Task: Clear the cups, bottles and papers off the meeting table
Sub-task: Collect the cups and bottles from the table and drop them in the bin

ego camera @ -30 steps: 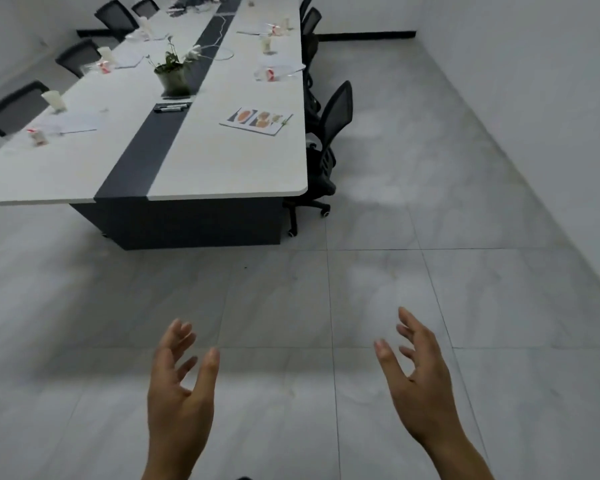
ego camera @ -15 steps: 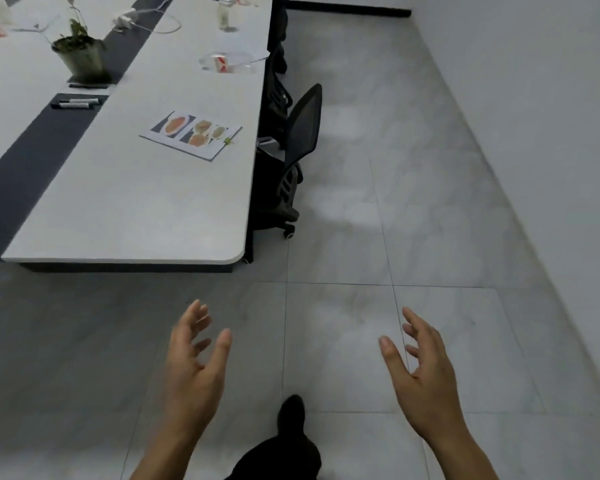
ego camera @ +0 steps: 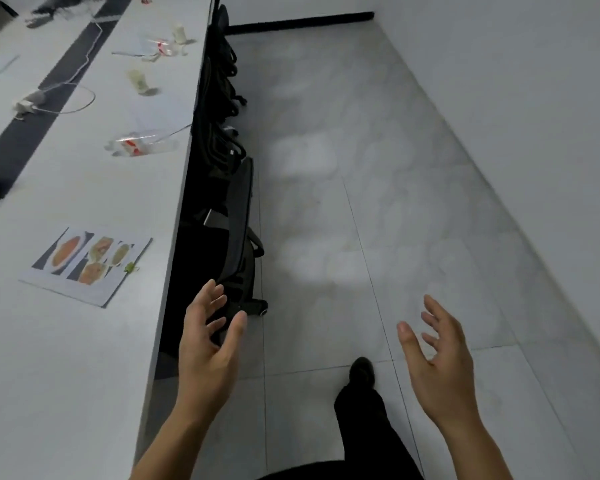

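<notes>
Left hand [ego camera: 208,344] and right hand [ego camera: 437,358] hover empty beside the long white counter [ego camera: 84,375].
Both hands are spread, fingers loose. A printed paper sheet with food photos [ego camera: 87,265] lies on the counter at ten o'clock from the left hand. At eleven o'clock, farther off, a clear plastic bottle with a red label [ego camera: 139,146] lies on its side, with a blurred pale cup [ego camera: 140,83] beyond it.
</notes>
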